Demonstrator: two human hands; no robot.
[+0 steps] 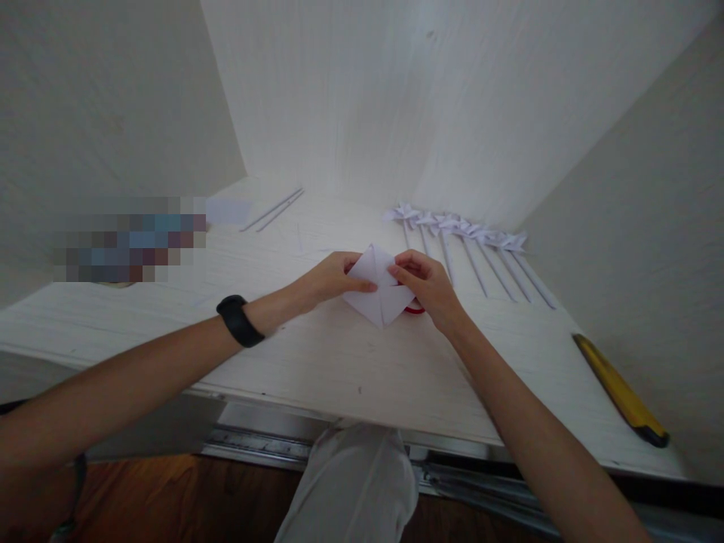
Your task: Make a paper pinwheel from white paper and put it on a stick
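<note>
A white square of folded paper (378, 296) lies on the white desk (317, 354), turned like a diamond with creases crossing its middle. My left hand (329, 279) pinches its left corner with the fingers closed on the flap. My right hand (430, 285) grips the right side, thumb and fingers pressed on the paper. A bit of a red object (415, 308) shows under the paper by my right hand. A black band (239, 321) sits on my left wrist.
Several white paper pinwheels on thin sticks (469, 245) lie in a row at the back right. Two thin sticks (273, 210) lie at the back left. A yellow and black utility knife (621, 391) rests near the right wall. Walls close in the desk on three sides.
</note>
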